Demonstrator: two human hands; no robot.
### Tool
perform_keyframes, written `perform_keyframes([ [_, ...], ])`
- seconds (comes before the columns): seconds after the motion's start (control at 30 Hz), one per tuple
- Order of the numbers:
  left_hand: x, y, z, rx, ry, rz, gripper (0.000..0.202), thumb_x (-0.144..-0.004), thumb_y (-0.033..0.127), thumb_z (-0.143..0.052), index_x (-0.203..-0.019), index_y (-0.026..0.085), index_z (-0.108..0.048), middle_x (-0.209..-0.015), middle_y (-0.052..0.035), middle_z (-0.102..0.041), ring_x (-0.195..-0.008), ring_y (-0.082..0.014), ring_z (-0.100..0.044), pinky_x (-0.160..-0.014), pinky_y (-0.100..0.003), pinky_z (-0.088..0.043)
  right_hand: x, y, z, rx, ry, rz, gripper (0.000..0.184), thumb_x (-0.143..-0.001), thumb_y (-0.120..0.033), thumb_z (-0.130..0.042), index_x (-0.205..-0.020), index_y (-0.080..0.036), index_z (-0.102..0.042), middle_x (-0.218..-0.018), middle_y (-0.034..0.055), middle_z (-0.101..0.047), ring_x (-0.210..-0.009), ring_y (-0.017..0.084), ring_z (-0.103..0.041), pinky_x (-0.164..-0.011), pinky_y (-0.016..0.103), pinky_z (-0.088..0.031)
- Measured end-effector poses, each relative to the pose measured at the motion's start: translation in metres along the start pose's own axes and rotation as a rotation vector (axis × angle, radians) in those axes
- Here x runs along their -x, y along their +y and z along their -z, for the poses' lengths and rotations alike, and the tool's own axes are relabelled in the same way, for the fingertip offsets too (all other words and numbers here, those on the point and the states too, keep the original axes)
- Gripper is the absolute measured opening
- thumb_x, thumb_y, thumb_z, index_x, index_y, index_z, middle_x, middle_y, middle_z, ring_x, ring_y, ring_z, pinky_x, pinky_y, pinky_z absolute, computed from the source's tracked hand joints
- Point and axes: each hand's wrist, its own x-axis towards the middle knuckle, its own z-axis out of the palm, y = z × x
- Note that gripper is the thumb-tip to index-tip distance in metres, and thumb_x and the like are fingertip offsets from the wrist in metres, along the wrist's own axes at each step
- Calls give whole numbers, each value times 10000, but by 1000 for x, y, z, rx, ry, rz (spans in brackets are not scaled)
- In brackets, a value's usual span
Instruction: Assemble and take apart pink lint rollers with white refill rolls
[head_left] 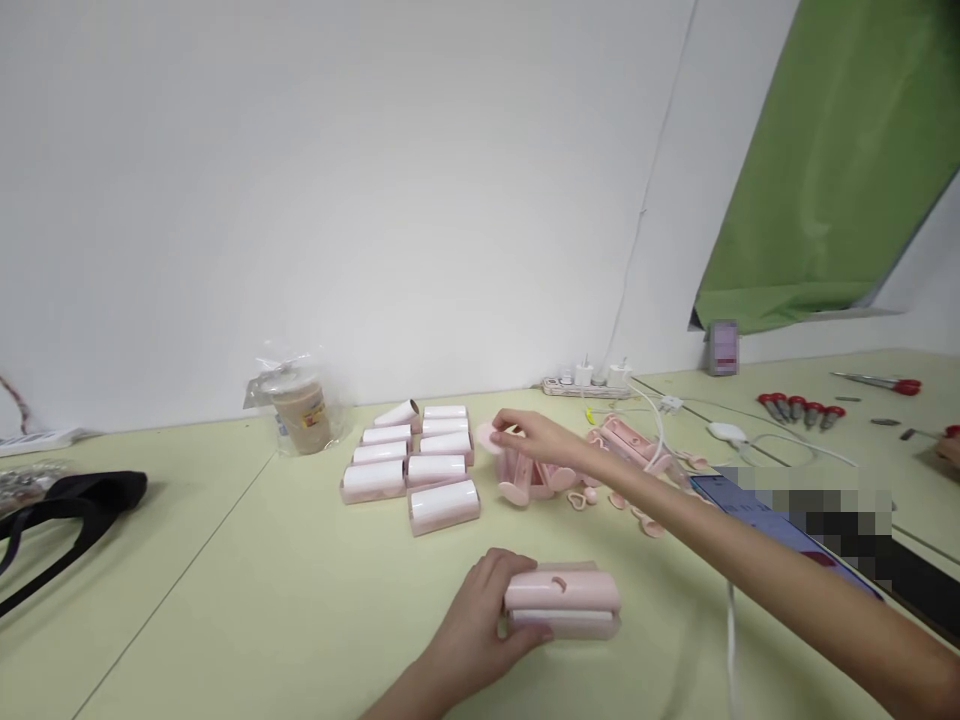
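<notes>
Near the front of the table, my left hand is closed round the left end of a pink cylindrical case, which lies on its side. A white strip shows along its slot, and a small curved mark sits on its top. Further back, my right hand pinches a pink part with a round flat end. It is just above a heap of pink plastic parts. To the left of the heap lie several white rolls in pink holders, set in two rows.
A bagged drink cup stands by the wall. A power strip with chargers and white cables lies behind the pink parts. At right are a phone, red-handled tools and scissors; a black strap lies at left.
</notes>
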Motion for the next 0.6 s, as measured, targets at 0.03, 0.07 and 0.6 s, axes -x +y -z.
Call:
perform_keyframes([
  [0.03, 0, 1, 0, 11, -3, 6, 408, -717, 235, -615, -1086, 235, -440, -1070, -35, -478, -997, -182, -451, -874, -297, -365, -4, -1, -7, 14, -32, 7, 228, -895, -322, -365, -955, -167, -521, -941, 38, -599, -812, 148, -567, -695, 280, -450],
  [0.07, -1, 1, 1, 22, -5, 13, 400, -716, 223, -615, -1078, 235, -443, -1066, -34, -477, -994, -181, -452, -873, -296, -366, -8, -1, -15, 31, -67, 13, 212, -882, -314, -409, -949, -158, -537, -923, 35, -601, -796, 149, -571, -697, 302, -455],
  [0.6, -4, -5, -2, 42, -37, -2, 460, -677, 159, -624, -1095, 200, -437, -1052, -64, -462, -999, -198, -447, -876, -326, -368, -60, 65, 2, 292, -125, -446, 267, -857, -281, -489, -1094, -160, -509, -1104, 70, -536, -912, 186, -555, -762, 386, -470],
])
